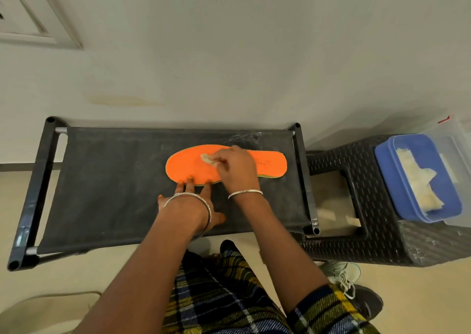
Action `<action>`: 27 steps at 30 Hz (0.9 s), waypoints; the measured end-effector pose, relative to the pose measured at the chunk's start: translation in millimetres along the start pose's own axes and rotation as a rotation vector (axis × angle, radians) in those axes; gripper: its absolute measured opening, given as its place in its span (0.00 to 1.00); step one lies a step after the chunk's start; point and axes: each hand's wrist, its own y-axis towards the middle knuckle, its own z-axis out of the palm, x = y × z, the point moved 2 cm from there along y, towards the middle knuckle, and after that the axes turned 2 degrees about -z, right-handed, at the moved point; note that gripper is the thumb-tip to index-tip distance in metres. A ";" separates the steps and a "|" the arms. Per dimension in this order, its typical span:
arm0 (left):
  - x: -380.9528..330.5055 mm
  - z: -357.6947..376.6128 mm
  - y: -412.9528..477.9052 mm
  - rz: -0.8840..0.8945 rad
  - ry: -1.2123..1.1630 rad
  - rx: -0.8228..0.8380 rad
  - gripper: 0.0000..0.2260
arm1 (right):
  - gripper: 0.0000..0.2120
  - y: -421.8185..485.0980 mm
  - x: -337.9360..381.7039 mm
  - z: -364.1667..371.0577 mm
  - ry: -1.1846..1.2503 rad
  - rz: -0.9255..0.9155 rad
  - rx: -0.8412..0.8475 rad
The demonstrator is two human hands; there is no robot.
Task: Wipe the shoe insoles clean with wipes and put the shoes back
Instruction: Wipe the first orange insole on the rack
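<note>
- Orange insole (183, 166) lies flat and lengthwise on the black fabric top tier of the shoe rack (107, 180), toward its right half.
- My right hand (235, 168) has its fingers curled, pinching a small crumpled wipe (207, 159) against the insole's forward half.
- My left hand (193, 201) is spread flat with straight fingers and grips nothing. Its fingertips press the insole's near edge.
- Risk: the fabric tier looks slack, so a hard stroke could sag it and let the insole skate out from under those fingertips, I think.
- Risk: the wipe is a small wad. It could roll or shred, leaving my fingers rubbing the foam directly.
- Risk: the tier looks dusty and scuffed near the back rail, so a slide that way could re-soil the underside.
- Hidden: my right hand covers the insole's middle, so I cannot judge how clean that part is. The print near the heel is too small to read.
- Hidden: only one grey-and-black laced sneaker (356, 290) shows on the floor, partly behind my sleeve. I see no second shoe or insole.
- Hard to make out: the blue tub (390, 180) on the woven-pattern stool (377, 242) holds pale wipes (420, 180). Whether they are fresh or used I cannot tell, and the frame cuts off the clear box behind it.
</note>
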 end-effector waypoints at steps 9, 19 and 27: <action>-29.3 -25.3 -33.7 -0.108 0.123 -0.186 0.31 | 0.10 -34.1 -98.7 -79.7 -0.043 0.439 -0.306; -131.8 -34.2 -14.2 0.223 -0.139 -0.716 0.13 | 0.11 -74.8 -91.8 -156.2 1.155 0.883 -0.593; -162.2 -12.4 17.9 0.198 -0.083 -0.842 0.10 | 0.11 -106.9 -90.8 -179.8 1.537 1.016 -0.494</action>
